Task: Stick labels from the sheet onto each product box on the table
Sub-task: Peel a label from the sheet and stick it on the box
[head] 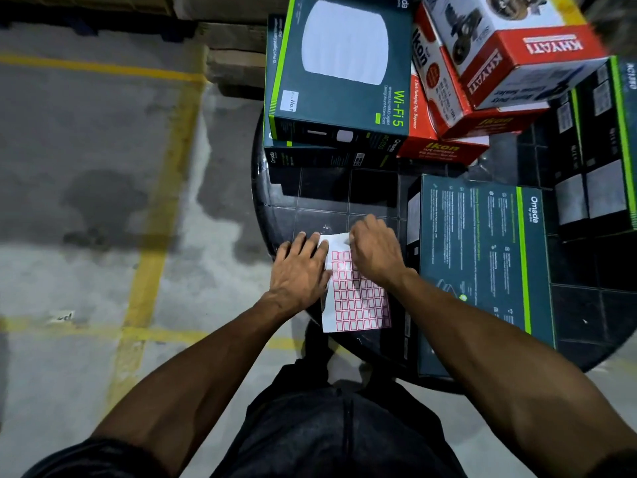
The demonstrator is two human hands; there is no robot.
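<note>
Your left hand point(299, 267) is lying flat with fingers straight, pressing the white sheet of red-bordered labels point(358, 301) onto the round black table point(331, 201). Your right hand point(375, 251) is curling over the sheet's upper edge; whether it is pinching a label, you cannot tell. Just right is sitting a flat dark teal Omada box point(482, 263).

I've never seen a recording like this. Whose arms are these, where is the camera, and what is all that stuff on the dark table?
No machine here: a person wears a wide-angle camera on the head, looking down at their own arms. The left hand presses flat on a label sheet of red-bordered stickers at the edge of the black table. The right hand, fingers curled, works at the sheet's top, apparently peeling a label; the label itself is hidden. Around lie product boxes: a Wi-Fi 5 box, red Ikon boxes, a Khyati box and an Omada box.
</note>
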